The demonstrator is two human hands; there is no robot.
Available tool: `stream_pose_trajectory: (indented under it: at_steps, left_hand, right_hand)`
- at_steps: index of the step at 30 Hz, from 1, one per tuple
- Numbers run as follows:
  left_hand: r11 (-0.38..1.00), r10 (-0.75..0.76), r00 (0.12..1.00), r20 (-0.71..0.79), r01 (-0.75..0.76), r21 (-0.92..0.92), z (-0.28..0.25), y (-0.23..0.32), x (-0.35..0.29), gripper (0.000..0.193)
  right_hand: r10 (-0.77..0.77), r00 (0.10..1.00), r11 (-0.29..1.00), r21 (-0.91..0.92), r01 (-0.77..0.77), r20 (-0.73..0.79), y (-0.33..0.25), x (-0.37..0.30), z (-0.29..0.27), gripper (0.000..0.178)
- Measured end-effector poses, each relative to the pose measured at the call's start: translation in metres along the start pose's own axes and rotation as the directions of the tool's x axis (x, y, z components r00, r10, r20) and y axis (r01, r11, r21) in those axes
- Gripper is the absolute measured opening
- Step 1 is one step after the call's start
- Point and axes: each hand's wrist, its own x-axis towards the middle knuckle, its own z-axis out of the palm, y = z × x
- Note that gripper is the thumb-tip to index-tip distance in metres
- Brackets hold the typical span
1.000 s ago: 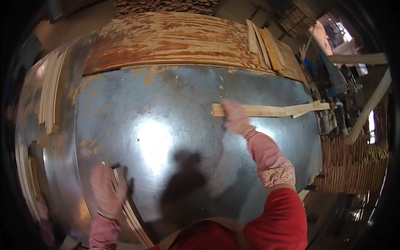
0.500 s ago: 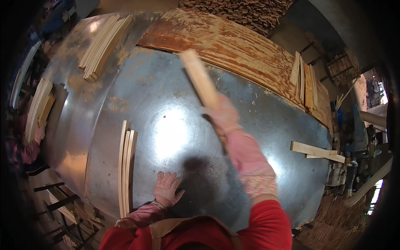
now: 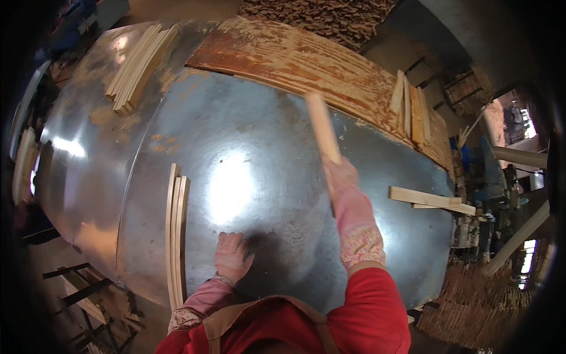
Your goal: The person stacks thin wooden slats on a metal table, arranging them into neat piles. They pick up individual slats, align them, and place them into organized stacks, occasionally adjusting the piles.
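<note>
My right hand (image 3: 342, 172), in a pale glove, is closed around a light wooden strip (image 3: 322, 125), blurred by motion. The strip points away from me over the right half of the grey metal table (image 3: 271, 194); part of it is hidden behind the hand and forearm. My left hand (image 3: 231, 259), also gloved, rests on the metal near the front edge with its fingers apart and nothing in it. Just left of that hand lie a few narrow wooden strips (image 3: 177, 230) side by side. Two more light strips (image 3: 427, 197) overlap crosswise at the table's right side.
A worn plywood board (image 3: 300, 56) runs along the far side, with several wood pieces (image 3: 413, 112) at its right end. A bundle of strips (image 3: 141, 68) lies far left. Stacked wood (image 3: 318, 20) stands beyond the board. Pipes and machinery (image 3: 489, 183) border the right.
My right hand has swung the wooden strip to the right. My left hand stays on the table. At the far left, another person's hand holding strips has gone out of view.
</note>
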Motion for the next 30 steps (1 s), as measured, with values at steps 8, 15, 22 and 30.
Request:
stream_pose_trajectory:
  at_steps: [8,15,22,30]
  left_hand:
    - [0.995,0.003,0.999,-0.034,0.001,0.104,0.018,0.002,-0.016,0.062]
    - [0.981,-0.116,0.992,-0.047,0.107,-0.164,0.0,0.018,-0.021,0.05]
    - [0.697,-0.618,0.773,-0.143,0.623,0.355,-0.111,-0.021,-0.104,0.096]
    - [0.703,-0.708,0.7,0.092,0.711,0.001,-0.105,0.011,-0.114,0.075]
  right_hand:
    - [-0.038,0.996,0.827,-0.562,-0.012,-0.076,0.201,-0.055,-0.094,0.072]
    - [0.076,0.991,0.766,0.63,-0.129,0.11,0.127,-0.219,0.037,0.072]
    - [-0.049,0.945,0.679,0.705,-0.206,0.324,0.107,-0.288,0.053,0.058]
    - [-0.197,0.828,0.973,0.205,0.102,0.525,0.058,-0.373,0.113,0.065]
